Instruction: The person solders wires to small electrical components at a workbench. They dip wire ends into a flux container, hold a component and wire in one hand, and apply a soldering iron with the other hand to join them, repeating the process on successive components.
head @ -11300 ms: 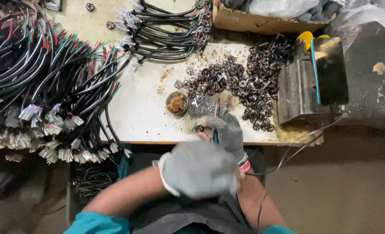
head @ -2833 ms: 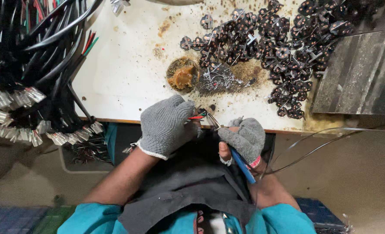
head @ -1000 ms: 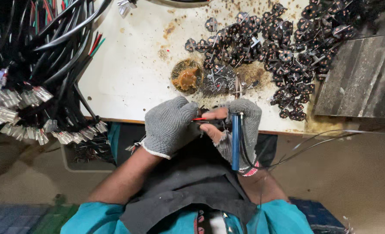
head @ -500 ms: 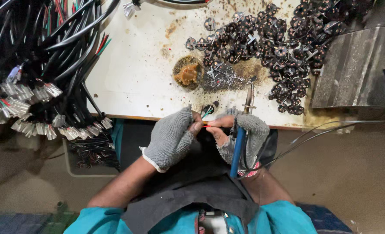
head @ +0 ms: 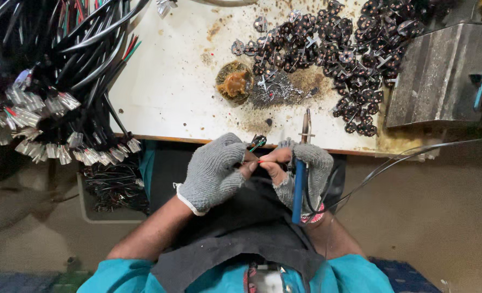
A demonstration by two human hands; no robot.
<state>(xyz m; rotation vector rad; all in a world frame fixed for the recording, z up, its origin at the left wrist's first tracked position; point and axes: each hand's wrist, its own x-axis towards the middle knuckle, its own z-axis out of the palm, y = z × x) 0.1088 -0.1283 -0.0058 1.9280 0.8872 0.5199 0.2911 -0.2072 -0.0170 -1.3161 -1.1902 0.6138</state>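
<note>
Wires (head: pixel 258 145), red and green, pinched between fingers of left hand (head: pixel 215 172) and right hand (head: pixel 300 168) just below bench (head: pixel 165 92) edge. Right fingers also closed round blue iron (head: pixel 299 179), tip up toward bench. Looks like positioning step, ahead of a joint; next move likely calls for steady ends and tip brought close. Small part at wire ends hard to make out; fingertips partly hidden. Connectors (head: pixel 333 49), flux tin (head: pixel 234 82) and cables (head: pixel 40 81) lying nearby.

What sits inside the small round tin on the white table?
The round tin holds a lumpy orange-brown paste, open to view. The paste covers the tin's bottom, so that cannot be seen. Grey metallic crumbs lie beside it on the table.
</note>
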